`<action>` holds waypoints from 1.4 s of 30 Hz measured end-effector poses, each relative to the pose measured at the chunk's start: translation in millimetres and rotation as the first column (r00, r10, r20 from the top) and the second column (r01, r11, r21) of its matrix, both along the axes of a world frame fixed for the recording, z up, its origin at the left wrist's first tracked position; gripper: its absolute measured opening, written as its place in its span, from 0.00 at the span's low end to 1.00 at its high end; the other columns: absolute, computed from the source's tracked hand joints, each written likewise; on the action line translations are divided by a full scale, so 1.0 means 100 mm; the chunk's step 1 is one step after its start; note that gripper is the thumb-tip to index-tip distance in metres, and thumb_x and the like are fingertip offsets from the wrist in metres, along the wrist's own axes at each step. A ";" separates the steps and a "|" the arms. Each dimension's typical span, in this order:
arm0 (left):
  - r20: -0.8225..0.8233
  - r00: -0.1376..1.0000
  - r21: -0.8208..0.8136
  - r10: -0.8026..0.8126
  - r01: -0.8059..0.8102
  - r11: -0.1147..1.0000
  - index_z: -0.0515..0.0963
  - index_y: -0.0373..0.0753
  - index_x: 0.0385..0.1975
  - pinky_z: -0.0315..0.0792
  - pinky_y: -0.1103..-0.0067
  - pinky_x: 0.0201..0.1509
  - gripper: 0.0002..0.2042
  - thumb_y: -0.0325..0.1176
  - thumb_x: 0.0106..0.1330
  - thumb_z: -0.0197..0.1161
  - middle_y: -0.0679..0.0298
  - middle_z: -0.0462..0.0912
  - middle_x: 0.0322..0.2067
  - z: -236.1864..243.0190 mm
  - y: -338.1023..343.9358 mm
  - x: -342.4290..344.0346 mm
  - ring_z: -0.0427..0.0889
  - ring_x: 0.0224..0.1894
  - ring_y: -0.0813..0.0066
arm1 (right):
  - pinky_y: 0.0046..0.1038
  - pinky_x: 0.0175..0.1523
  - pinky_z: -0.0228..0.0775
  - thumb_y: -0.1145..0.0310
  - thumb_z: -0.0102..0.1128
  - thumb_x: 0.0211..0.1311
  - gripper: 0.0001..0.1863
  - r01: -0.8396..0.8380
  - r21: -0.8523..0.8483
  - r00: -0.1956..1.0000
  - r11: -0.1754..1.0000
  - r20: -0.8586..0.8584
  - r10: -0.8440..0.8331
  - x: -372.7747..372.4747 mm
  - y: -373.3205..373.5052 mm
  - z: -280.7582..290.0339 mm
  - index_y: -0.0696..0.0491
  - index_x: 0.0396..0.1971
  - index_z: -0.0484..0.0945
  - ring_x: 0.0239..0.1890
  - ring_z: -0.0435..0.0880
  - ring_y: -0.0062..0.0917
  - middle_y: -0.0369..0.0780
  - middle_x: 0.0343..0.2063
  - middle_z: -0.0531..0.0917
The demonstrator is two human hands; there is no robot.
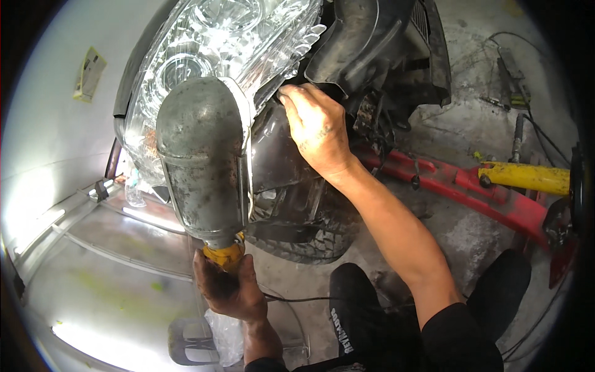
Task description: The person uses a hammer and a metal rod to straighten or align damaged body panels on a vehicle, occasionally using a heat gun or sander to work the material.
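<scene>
My left hand (238, 291) is wrapped round the yellow handle of a caged work lamp (201, 142), held upright with its worn grey metal back toward me. Bright light falls on a car headlight (214, 31) with a clear lens, just behind the lamp. At the headlight's lower right edge, my right hand (319, 127) reaches in with its fingers bent together beside a dark plastic panel (273, 142). The fingertips are partly hidden, and whatever they pinch cannot be made out.
A tyre (310, 245) shows below the dark panel. On the right lie a red steel beam (465, 192) with a yellow cylinder (527, 178), and a tool with cables on the concrete floor. A clear plastic bag (224, 335) and grey chair (180, 341) are at lower left.
</scene>
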State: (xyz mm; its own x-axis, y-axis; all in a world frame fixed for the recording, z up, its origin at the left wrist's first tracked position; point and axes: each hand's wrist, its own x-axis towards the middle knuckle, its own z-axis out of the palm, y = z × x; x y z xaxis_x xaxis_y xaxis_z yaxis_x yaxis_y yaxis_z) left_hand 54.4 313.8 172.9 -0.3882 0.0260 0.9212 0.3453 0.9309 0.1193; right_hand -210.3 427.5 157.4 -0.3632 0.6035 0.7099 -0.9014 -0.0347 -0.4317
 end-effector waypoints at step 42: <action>0.022 1.000 0.051 -0.010 0.009 0.999 0.62 0.30 0.70 0.72 0.67 0.65 0.35 0.22 0.64 0.71 0.43 0.72 0.62 -0.08 -0.04 0.05 0.74 0.63 0.56 | 0.40 0.34 0.77 0.81 0.62 0.63 0.05 -0.043 -0.014 0.997 0.999 -0.071 0.042 -0.08 -0.03 -0.02 0.60 0.37 0.77 0.31 0.84 0.45 0.48 0.29 0.81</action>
